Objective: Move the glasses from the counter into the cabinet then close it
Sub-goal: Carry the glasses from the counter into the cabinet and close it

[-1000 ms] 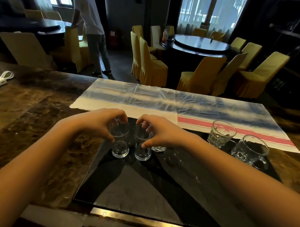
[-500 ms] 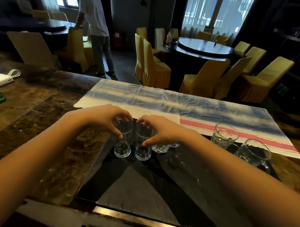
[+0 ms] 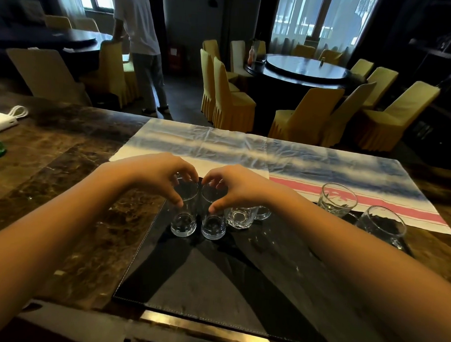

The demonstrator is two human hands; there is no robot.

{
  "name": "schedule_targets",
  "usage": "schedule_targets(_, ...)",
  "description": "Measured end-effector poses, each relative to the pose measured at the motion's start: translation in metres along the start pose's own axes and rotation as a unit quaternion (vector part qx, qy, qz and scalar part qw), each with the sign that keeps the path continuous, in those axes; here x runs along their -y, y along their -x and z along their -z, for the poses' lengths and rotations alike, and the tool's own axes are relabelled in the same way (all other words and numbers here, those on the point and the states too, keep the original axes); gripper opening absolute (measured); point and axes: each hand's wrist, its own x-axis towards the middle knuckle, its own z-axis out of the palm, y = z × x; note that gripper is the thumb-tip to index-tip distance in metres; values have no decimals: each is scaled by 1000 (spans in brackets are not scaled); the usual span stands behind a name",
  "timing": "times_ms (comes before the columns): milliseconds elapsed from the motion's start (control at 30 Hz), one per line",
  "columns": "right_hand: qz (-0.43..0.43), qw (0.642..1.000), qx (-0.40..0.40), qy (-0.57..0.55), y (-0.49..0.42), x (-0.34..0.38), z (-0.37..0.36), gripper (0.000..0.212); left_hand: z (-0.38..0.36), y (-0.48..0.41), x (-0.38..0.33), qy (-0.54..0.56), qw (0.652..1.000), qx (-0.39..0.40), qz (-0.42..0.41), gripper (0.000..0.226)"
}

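While upright — glasses (image 3: 184, 213) in hands (image 3: 154, 174)

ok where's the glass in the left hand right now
Head view, centre: the left glass, gripped by the left hand, stands on the black mat near its far left corner, close beside the right glass that the right hand holds.

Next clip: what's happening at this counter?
A person at a marble counter has a tall clear glass in each hand. The left hand grips the left glass and the right hand grips the right glass, both near the rim. The two glasses stand upright side by side on a black mat and look not yet lifted. Other glasses wait to the right, including a faceted glass and the rightmost glass. No cabinet is in view.
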Motion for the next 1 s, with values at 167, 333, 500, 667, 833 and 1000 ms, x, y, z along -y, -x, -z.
schedule_targets(167,1,1000,-1,2,1,-1,0,69,0,-2,0,-6,1000,1,4,64)
schedule_targets(333,9,1000,-8,17,3,2,-2,68,-1,-3,0,-7,1000,7,8,64)
schedule_targets(500,14,1000,-15,15,6,1,-5,67,-2,-3,-1,-16,1000,14,12,65)
schedule_targets(667,16,999,-12,-29,13,0,-1,68,-2,-3,-2,-19,999,17,20,74)
schedule_targets(833,6,999,-41,-18,37,-14,10,70,4,5,-14,2,999,-42,-18,70)
schedule_targets(1000,-15,995,-96,-17,84,-42,26,51,12,10,-43,-59,975,-193,-95,48)
